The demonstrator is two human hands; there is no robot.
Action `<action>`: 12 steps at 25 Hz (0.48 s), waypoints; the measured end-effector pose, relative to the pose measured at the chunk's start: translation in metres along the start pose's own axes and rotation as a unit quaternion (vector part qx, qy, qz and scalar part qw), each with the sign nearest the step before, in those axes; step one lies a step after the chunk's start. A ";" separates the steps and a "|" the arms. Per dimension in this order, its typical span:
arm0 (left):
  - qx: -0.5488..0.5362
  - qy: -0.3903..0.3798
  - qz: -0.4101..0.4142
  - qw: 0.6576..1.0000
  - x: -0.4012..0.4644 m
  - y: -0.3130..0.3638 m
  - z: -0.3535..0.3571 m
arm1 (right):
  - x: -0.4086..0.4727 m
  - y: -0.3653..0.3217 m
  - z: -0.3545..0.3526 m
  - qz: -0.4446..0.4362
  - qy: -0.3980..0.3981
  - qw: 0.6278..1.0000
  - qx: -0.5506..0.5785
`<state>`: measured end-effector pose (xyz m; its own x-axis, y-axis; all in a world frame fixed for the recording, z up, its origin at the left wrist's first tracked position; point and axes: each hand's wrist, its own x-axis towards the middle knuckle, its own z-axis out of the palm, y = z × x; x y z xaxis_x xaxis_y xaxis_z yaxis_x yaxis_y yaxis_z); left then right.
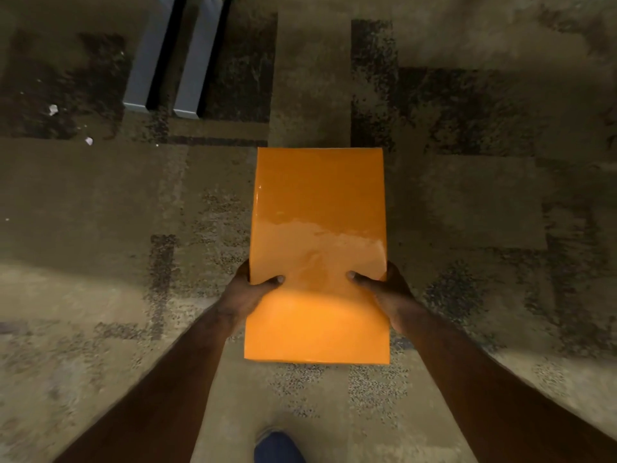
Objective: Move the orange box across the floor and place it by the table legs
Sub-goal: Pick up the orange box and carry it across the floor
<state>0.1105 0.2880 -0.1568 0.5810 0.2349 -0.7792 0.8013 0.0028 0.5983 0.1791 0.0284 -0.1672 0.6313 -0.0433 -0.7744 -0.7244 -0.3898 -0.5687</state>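
Down at the bottom edge, closest to my lens, a blue-clad knee or foot [278, 447] pokes into view; I cannot tell which. Both bare forearms reach forward from the lower corners and meet on the orange box [319, 228], which is held above the floor [100, 212] with its long side running away from me. Its top face is glossy and catches a pale sheen across the middle.

On my left, the left hand [248, 295] clamps the left edge of the box near its closer end, thumb lying flat on the top face and the remaining fingers wrapped under the side, out of sight. The right hand [389, 295] mirrors it on the right edge, thumb on top and pointing inward, palm against the side. Both grips are closed on the box, so it is carried between the two hands rather than resting on anything I can see.

Below it lies patterned carpet in tan with dark speckled blocks. Ahead and to the left, well apart from the box, two grey table legs [170, 58] stand side by side on the carpet, with dark gaps beside them. The far end of the box points past them to their right. A few small white scraps [53, 109] lie on the dark patch of carpet left of the legs.
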 end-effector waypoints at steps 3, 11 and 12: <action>0.036 0.015 0.014 0.999 -0.020 0.010 -0.008 | -0.017 -0.008 0.000 -0.028 0.051 0.992 -0.110; 0.178 -0.001 0.093 0.980 -0.101 0.038 -0.052 | -0.104 -0.039 -0.011 -0.126 0.044 0.953 -0.273; 0.203 0.004 0.108 0.973 -0.106 0.040 -0.056 | -0.108 -0.042 -0.012 -0.129 0.044 0.953 -0.271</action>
<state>0.0734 0.3177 -0.0397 0.7418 0.1951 -0.6416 0.6526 -0.4304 0.6236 0.1448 0.0388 -0.0561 0.8070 0.0518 -0.5883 -0.3064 -0.8148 -0.4921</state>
